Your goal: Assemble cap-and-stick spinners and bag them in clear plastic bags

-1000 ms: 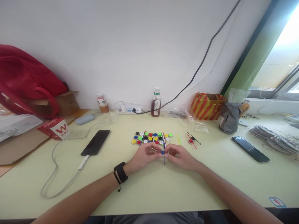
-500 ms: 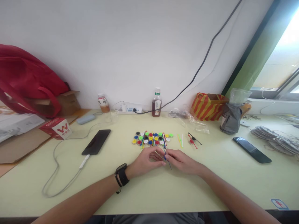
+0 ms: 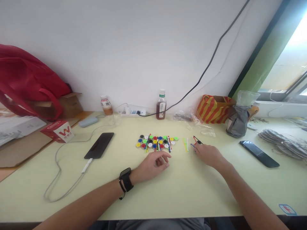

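My right hand [image 3: 208, 154] is at the right of the small parts, its fingers closed on a thin blue plastic stick [image 3: 192, 145] whose end pokes out to the left. Close by its fingertips lie a black stick with a round hub [image 3: 199, 141] and a red one, mostly covered by the hand. My left hand [image 3: 154, 163] rests on the table, empty, thumb and fingers curved and apart. Just beyond it sit rows of round coloured discs [image 3: 155, 142] with bundles of thin sticks across them. Yellow-green and white sticks [image 3: 186, 144] lie between the rows and my right hand.
A phone on a cable [image 3: 99, 145] lies at left, another phone [image 3: 259, 154] at right. Along the wall stand a dark drink bottle [image 3: 161, 107], a second bottle [image 3: 106, 106], a power strip [image 3: 136, 111] and a striped bag [image 3: 211, 109]. A red-white box [image 3: 59, 131] is at left.
My right hand has moved away from my left, rightward to the black and red sticks, carrying the blue stick. My left hand has stayed in place and now holds nothing.
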The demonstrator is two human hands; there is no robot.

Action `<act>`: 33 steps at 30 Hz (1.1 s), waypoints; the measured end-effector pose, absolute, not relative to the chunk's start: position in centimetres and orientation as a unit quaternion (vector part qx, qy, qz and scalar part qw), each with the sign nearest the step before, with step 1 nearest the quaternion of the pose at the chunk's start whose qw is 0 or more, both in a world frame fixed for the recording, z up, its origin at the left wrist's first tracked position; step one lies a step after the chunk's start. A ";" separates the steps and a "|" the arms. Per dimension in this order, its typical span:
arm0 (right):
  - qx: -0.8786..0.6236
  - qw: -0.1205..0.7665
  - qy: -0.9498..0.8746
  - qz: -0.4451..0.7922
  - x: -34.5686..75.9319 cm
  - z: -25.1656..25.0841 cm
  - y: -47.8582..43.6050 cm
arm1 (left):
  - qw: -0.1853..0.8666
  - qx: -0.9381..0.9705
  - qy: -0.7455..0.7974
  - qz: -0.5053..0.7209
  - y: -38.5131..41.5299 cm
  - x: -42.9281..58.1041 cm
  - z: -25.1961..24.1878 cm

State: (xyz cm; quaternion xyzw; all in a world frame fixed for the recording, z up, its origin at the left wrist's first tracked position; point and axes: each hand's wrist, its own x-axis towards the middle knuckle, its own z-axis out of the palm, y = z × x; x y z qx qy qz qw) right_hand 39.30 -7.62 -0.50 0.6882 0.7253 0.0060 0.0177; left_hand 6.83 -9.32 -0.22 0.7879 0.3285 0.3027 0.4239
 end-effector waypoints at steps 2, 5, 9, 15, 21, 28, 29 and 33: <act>0.695 0.037 0.718 0.008 38.8 -1.0 -7.6 | 0.422 0.788 0.331 0.301 -9.3 6.8 -0.2; 0.703 0.057 0.709 0.007 38.5 -0.9 -7.3 | 0.423 0.790 0.330 0.296 -9.3 6.8 -0.1; 0.724 0.055 0.687 0.009 38.8 -0.3 -6.6 | 0.421 0.795 0.333 0.283 -9.3 6.8 0.0; 0.754 0.017 0.655 0.037 38.9 0.2 -5.9 | 0.412 0.802 0.342 0.266 -9.4 6.8 0.2; 0.656 -0.090 0.748 0.043 37.4 0.1 -6.0 | 0.404 0.807 0.333 0.273 -9.5 6.9 0.4; 0.646 -0.091 0.758 0.011 36.8 -0.9 -5.5 | 0.401 0.811 0.339 0.260 -9.6 6.9 0.6; 0.647 -0.094 0.756 0.009 37.0 -1.0 -5.4 | 0.401 0.811 0.339 0.258 -9.6 6.9 0.6; 0.637 -0.106 0.763 0.000 37.5 -1.1 -5.3 | 0.397 0.812 0.340 0.258 -9.6 6.9 0.7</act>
